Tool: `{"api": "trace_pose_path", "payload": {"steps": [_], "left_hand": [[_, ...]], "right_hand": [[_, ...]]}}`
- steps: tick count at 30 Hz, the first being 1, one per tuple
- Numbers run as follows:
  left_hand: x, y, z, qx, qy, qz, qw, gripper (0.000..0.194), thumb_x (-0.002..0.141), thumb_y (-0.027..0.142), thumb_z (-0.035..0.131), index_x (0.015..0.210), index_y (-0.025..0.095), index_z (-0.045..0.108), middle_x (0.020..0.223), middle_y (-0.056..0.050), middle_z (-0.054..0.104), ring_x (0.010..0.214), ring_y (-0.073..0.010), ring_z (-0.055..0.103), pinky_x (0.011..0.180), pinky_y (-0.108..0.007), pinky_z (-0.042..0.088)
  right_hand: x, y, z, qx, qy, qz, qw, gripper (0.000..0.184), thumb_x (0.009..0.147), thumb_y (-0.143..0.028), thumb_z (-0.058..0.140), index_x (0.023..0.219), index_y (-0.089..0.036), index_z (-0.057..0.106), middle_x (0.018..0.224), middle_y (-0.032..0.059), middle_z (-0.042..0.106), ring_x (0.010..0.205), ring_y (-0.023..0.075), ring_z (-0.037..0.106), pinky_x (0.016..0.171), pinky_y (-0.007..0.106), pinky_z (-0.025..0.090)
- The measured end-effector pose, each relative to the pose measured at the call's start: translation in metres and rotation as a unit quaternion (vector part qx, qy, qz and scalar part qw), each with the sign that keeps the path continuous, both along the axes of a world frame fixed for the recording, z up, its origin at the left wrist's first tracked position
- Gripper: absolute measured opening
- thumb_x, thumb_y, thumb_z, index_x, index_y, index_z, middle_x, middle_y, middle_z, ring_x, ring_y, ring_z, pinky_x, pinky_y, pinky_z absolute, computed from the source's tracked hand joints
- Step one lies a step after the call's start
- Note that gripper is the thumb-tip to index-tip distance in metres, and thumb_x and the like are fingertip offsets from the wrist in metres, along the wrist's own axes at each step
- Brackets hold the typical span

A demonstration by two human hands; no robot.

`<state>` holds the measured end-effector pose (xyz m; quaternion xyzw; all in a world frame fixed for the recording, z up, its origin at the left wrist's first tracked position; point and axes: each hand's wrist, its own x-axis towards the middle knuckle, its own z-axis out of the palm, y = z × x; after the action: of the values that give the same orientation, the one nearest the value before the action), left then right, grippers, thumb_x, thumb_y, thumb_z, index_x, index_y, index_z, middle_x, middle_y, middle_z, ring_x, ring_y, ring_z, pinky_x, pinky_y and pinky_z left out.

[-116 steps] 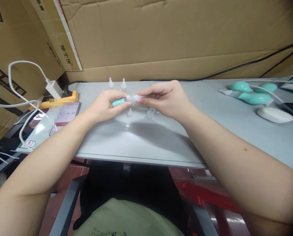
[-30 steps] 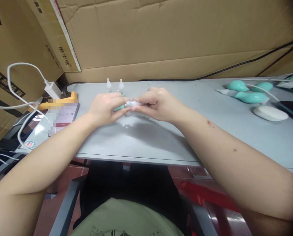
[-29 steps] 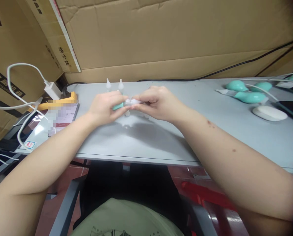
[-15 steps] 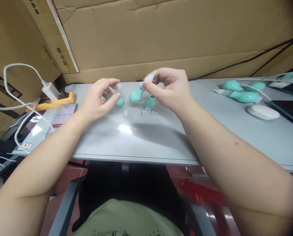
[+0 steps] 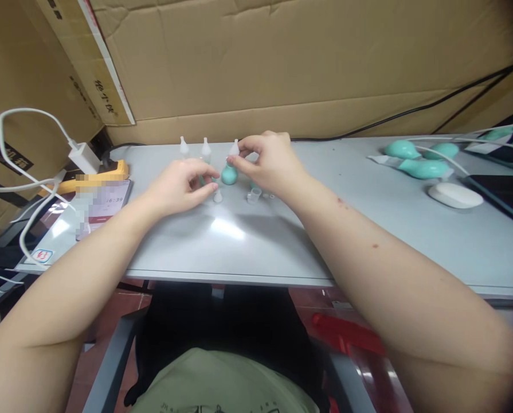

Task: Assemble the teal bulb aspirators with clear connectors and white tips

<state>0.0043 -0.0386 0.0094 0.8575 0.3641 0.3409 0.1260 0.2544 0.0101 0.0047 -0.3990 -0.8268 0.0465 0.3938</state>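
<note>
My right hand [image 5: 267, 160] has its thumb and fingers at the clear neck and white nozzle of a teal rubber bulb syringe [image 5: 229, 175], which stands upright on the table. Two more white nozzles, a middle one [image 5: 205, 150] and a left one [image 5: 183, 146], rise behind my left hand [image 5: 185, 183]; what is under them is mostly hidden. That hand is open, thumb and fingers apart, close to a small whitish cone tip [image 5: 218, 197]. Below my right hand lie a clear plastic cup-shaped piece [image 5: 253, 197] and small white rings [image 5: 272, 197]. A teal part [image 5: 253, 184] shows behind them.
Several teal bulbs [image 5: 423, 168] lie at the right beside a white oval object [image 5: 455, 195] and a dark device [image 5: 508, 192]. At the left are a phone [image 5: 110, 201], a yellow power strip [image 5: 110, 170] and a white charger [image 5: 84, 158] with cable. Cardboard [image 5: 260, 69] stands behind the table.
My right hand has moved left and set the tilted bulb syringe upright on the table. My left hand has come down and nearer to the cone tip, uncovering the nozzles behind it.
</note>
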Motion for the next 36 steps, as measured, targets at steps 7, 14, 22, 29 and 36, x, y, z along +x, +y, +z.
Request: {"api": "trace_pose_path", "payload": {"steps": [7, 14, 22, 29, 36], "left_hand": [[-0.001, 0.0, -0.002, -0.041, 0.02, -0.014, 0.999, 0.031, 0.089, 0.032, 0.073, 0.114, 0.018, 0.085, 0.094, -0.006, 0.078, 0.072, -0.0128, 0.062, 0.066, -0.025, 0.05], [-0.002, -0.002, 0.002, -0.099, 0.055, -0.01, 0.994, 0.036, 0.094, 0.035, 0.072, 0.122, 0.016, 0.083, 0.089, -0.004, 0.076, 0.069, -0.0123, 0.062, 0.067, -0.027, 0.049], [-0.004, -0.002, 0.002, -0.119, 0.056, -0.007, 0.991, 0.039, 0.093, 0.041, 0.072, 0.121, 0.016, 0.082, 0.087, -0.004, 0.076, 0.066, -0.0119, 0.06, 0.066, -0.028, 0.048], [-0.005, 0.0, 0.0, -0.124, 0.057, -0.01, 0.991, 0.04, 0.093, 0.042, 0.073, 0.123, 0.016, 0.082, 0.088, -0.004, 0.077, 0.066, -0.0122, 0.061, 0.065, -0.029, 0.048], [-0.005, 0.0, -0.001, -0.093, 0.035, -0.011, 0.995, 0.04, 0.093, 0.038, 0.073, 0.126, 0.017, 0.082, 0.089, -0.005, 0.077, 0.069, -0.0132, 0.063, 0.066, -0.028, 0.051]], "right_hand": [[-0.007, -0.003, 0.002, -0.008, 0.004, -0.017, 1.0, 0.02, 0.099, -0.038, 0.071, 0.086, -0.023, 0.074, 0.091, 0.0099, 0.082, 0.098, 0.0345, 0.068, 0.111, 0.066, 0.044], [0.013, -0.023, 0.022, -0.048, -0.008, -0.116, 0.992, 0.045, 0.098, -0.046, 0.067, 0.135, -0.021, 0.076, 0.12, 0.0135, 0.083, 0.113, 0.0386, 0.072, 0.108, 0.058, 0.051], [0.038, -0.032, 0.044, -0.129, -0.043, -0.118, 0.984, 0.024, 0.092, -0.044, 0.071, 0.095, -0.023, 0.082, 0.094, 0.0113, 0.08, 0.081, 0.0281, 0.068, 0.076, 0.044, 0.053], [0.046, -0.04, 0.058, -0.22, -0.175, -0.008, 0.959, 0.025, 0.088, -0.046, 0.073, 0.095, -0.027, 0.088, 0.077, 0.0019, 0.076, 0.07, 0.0209, 0.064, 0.068, 0.037, 0.044], [0.036, -0.041, 0.053, -0.264, -0.275, -0.011, 0.924, 0.038, 0.085, -0.051, 0.081, 0.116, -0.03, 0.089, 0.088, 0.0024, 0.082, 0.067, 0.0204, 0.066, 0.064, 0.036, 0.042]]}}
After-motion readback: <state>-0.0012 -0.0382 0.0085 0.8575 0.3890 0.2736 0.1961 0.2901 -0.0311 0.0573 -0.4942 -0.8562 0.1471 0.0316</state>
